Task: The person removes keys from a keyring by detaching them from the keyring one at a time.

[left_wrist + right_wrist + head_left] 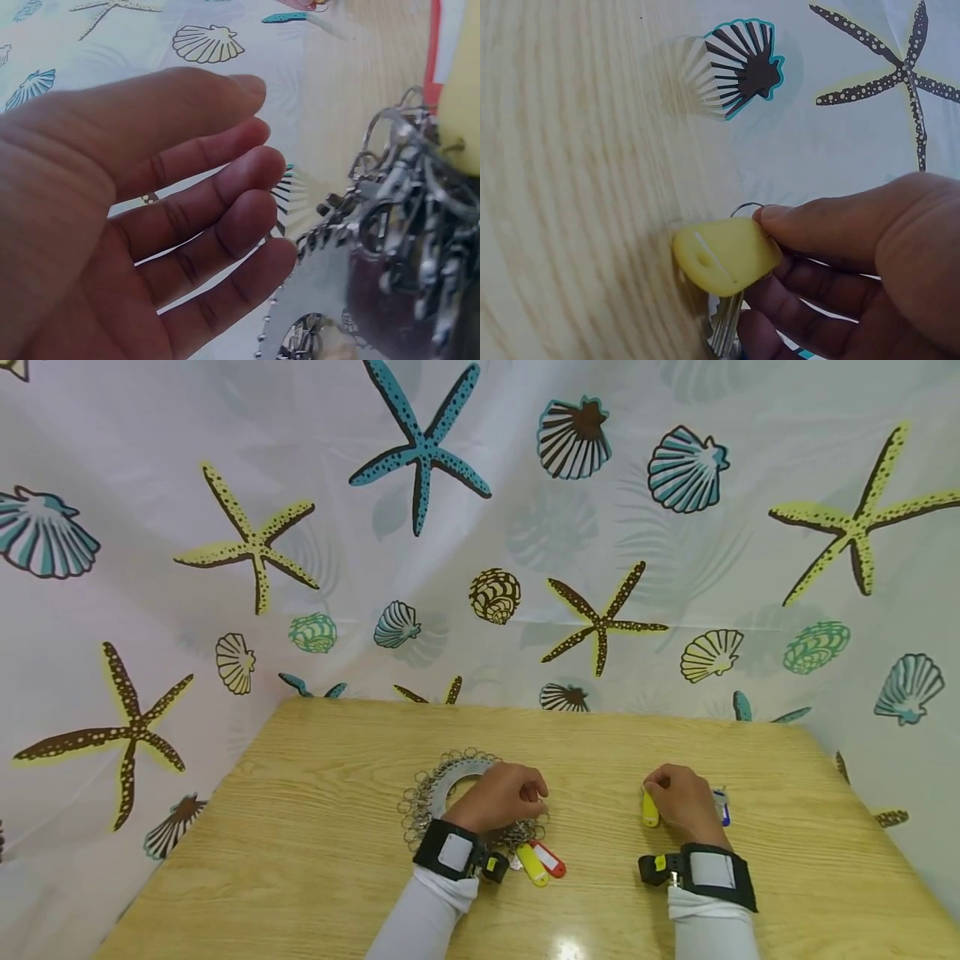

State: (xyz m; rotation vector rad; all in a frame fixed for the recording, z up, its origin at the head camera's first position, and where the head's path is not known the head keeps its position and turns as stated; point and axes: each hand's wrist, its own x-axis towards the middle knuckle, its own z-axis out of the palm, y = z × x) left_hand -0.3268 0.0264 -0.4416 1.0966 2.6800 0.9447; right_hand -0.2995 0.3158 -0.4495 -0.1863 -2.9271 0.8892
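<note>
My right hand [684,802] pinches a yellow key tag [650,808] near its small wire ring, between thumb and fingers. In the right wrist view the tag [724,256] hangs close over the wood, with metal keys [726,326] showing below it. Over the right part of a flat silver ring plate [442,789] is my left hand [501,797], its fingers loosely bent and holding nothing. Many small metal clips [405,180] line the plate's edge. A yellow tag [532,865] and a red tag [551,860] lie at the plate's near side.
A blue-edged tag [723,807] lies just right of my right hand, partly hidden by it. The wooden table [300,843] meets a white curtain [480,535] with starfish and shell prints at its back and sides.
</note>
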